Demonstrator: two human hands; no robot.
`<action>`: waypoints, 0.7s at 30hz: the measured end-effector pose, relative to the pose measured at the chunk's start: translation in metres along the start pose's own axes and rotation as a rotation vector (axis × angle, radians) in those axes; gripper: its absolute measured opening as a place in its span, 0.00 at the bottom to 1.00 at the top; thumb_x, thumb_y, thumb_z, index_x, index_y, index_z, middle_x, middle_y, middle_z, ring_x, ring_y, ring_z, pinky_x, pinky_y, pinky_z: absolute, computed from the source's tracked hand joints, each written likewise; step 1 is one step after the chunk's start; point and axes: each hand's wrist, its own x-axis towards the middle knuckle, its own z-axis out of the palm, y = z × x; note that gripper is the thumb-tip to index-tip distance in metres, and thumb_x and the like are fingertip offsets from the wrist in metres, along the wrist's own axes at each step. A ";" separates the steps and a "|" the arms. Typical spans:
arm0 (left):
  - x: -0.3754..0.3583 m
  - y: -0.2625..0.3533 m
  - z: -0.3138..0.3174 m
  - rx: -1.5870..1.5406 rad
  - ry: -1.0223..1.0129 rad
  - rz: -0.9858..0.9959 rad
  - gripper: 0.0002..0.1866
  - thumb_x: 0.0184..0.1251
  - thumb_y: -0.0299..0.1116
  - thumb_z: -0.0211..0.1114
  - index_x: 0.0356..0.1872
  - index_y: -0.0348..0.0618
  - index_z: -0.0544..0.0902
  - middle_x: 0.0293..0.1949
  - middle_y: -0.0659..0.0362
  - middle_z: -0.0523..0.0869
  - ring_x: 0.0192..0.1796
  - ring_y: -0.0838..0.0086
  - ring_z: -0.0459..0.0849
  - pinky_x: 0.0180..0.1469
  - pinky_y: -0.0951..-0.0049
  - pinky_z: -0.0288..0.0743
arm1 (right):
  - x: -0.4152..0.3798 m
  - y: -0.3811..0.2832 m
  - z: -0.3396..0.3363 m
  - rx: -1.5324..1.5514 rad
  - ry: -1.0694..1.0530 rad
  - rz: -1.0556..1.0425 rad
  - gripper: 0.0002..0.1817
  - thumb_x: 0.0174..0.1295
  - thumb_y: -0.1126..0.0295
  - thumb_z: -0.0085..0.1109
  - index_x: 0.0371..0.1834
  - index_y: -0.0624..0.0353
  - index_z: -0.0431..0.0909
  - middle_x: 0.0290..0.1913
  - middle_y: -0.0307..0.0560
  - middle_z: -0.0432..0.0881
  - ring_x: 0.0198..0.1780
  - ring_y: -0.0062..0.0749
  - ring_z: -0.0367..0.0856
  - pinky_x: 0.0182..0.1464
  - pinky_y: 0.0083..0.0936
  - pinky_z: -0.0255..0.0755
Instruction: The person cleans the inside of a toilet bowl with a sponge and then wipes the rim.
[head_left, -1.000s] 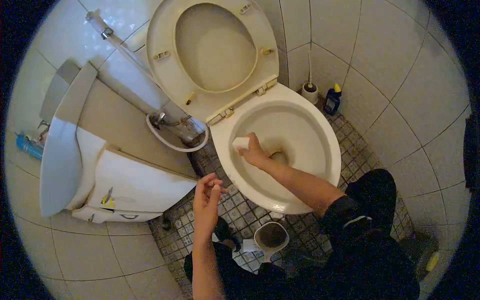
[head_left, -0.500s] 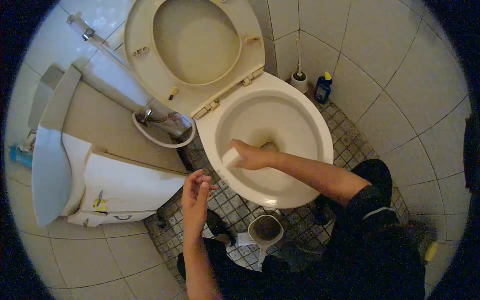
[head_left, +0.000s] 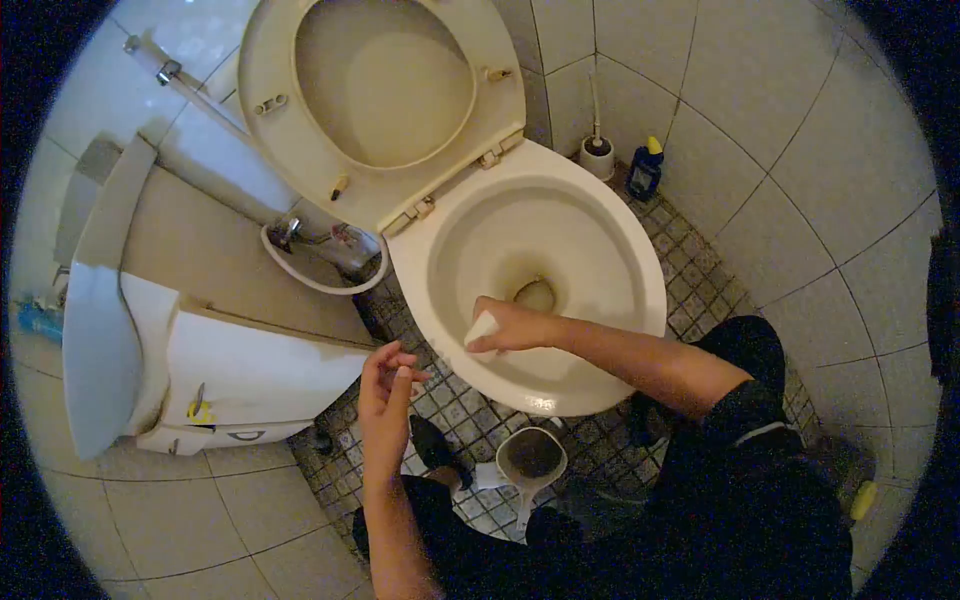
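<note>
My right hand (head_left: pixel 510 326) is inside the near left part of the toilet bowl (head_left: pixel 645 235), close to the inner wall. Its fingers are closed round a small white sponge-like block (head_left: pixel 482 328), partly hidden by the hand. Left of the bowl, my left hand (head_left: pixel 388 385) hovers over the floor with loosely bent fingers apart, holding nothing. The toilet seat and lid (head_left: pixel 258 140) are raised. Between my legs, a dipper (head_left: pixel 552 484) with liquid in it stands on the floor.
A toilet brush in its holder (head_left: pixel 597 160) and a dark blue bottle with a yellow cap (head_left: pixel 645 172) stand behind the bowl on the right. At left is a white cabinet (head_left: pixel 260 365) under a washbasin (head_left: pixel 100 350). A pale hose (head_left: pixel 330 290) loops near the wall.
My right hand has shifted slightly right and down along the inside of the bowl with the white block, its wrist turned a little. My left hand has hardly moved.
</note>
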 end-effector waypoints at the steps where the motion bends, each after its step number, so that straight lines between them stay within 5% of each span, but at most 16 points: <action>1: 0.000 0.000 0.001 -0.002 0.003 -0.002 0.17 0.61 0.33 0.52 0.51 0.40 0.66 0.38 0.60 0.74 0.36 0.77 0.76 0.36 0.80 0.67 | 0.006 0.002 0.000 -0.001 -0.003 0.002 0.26 0.45 0.56 0.62 0.39 0.61 0.63 0.32 0.50 0.74 0.29 0.32 0.75 0.30 0.30 0.70; 6: -0.001 0.003 0.007 0.071 -0.016 -0.017 0.17 0.61 0.30 0.52 0.51 0.39 0.66 0.39 0.59 0.74 0.35 0.77 0.75 0.36 0.81 0.67 | 0.047 -0.008 0.005 0.022 0.308 0.051 0.26 0.46 0.56 0.62 0.41 0.60 0.62 0.30 0.48 0.73 0.26 0.27 0.75 0.25 0.24 0.70; 12: -0.001 0.010 0.009 0.063 -0.012 -0.010 0.16 0.60 0.29 0.52 0.51 0.40 0.66 0.38 0.59 0.74 0.35 0.76 0.75 0.37 0.80 0.67 | -0.001 0.007 -0.005 0.158 -0.126 0.052 0.27 0.46 0.56 0.63 0.42 0.61 0.63 0.31 0.48 0.73 0.26 0.28 0.75 0.24 0.23 0.71; 15: 0.002 0.004 0.008 0.057 -0.016 -0.003 0.16 0.61 0.29 0.51 0.50 0.40 0.66 0.39 0.59 0.74 0.36 0.76 0.75 0.38 0.80 0.67 | 0.010 -0.010 -0.008 -0.083 -0.060 0.058 0.28 0.45 0.55 0.63 0.42 0.61 0.63 0.32 0.49 0.73 0.27 0.29 0.75 0.26 0.23 0.73; 18: 0.000 0.008 0.013 0.068 -0.027 -0.009 0.16 0.61 0.29 0.51 0.50 0.40 0.67 0.39 0.59 0.74 0.36 0.76 0.75 0.38 0.80 0.67 | 0.046 -0.011 -0.001 0.052 0.183 0.022 0.28 0.45 0.54 0.63 0.42 0.61 0.63 0.33 0.49 0.73 0.26 0.28 0.75 0.27 0.23 0.73; 21: 0.001 0.005 0.013 0.011 -0.051 -0.016 0.16 0.61 0.29 0.51 0.50 0.40 0.66 0.39 0.59 0.74 0.36 0.77 0.75 0.38 0.80 0.67 | 0.025 -0.010 -0.002 0.144 0.114 0.011 0.28 0.45 0.53 0.63 0.41 0.60 0.63 0.33 0.49 0.72 0.26 0.28 0.74 0.26 0.24 0.73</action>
